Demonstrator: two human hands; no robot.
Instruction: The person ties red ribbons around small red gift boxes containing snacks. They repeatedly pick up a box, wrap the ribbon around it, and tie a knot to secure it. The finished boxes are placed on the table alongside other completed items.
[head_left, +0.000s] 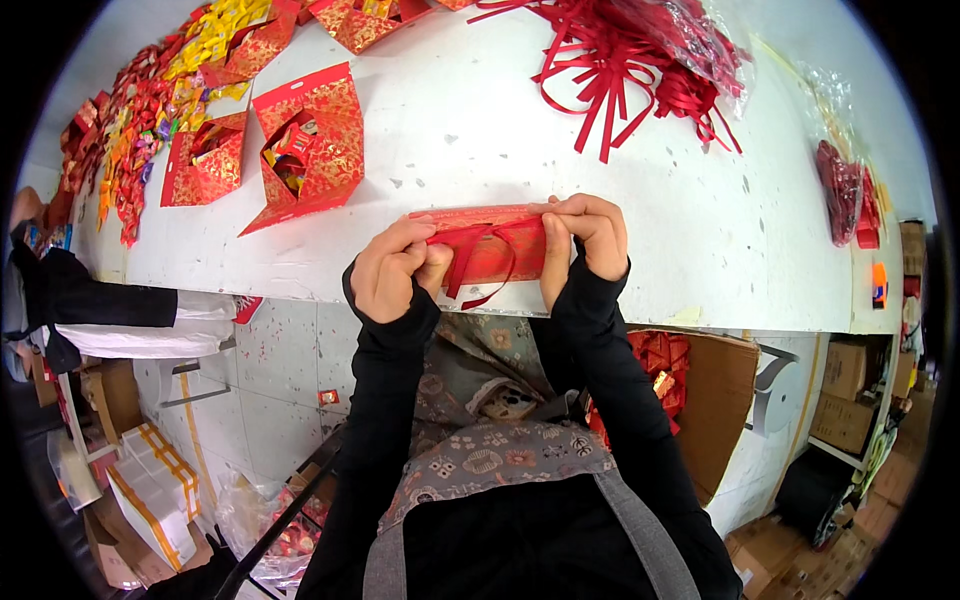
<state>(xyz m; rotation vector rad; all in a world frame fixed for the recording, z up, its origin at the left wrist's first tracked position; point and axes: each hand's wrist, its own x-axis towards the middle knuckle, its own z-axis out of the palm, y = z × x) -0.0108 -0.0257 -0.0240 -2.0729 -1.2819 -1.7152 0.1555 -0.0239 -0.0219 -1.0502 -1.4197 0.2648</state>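
A red paper gift box (529, 253) with a gold pattern sits at the near edge of the white table (450, 161). My left hand (397, 266) grips its left end, the fingertips pressing on the red ribbon (480, 238). On the right, my right hand (585, 244) pinches the box's top edge between thumb and fingers. The ribbon crosses the front of the box, with a loop and loose tails hanging down. Whether the ribbon is knotted cannot be told. Part of the box's top edge is hidden behind my fingers.
Several red-gold boxes with sweets, one (315, 150) nearest, stand left of wrapped sweets (135, 150). Red ribbons (611, 82) lie at the back right. Below the table is a cardboard carton (712, 405) of red boxes. Another person's sleeve (112, 300) shows at left.
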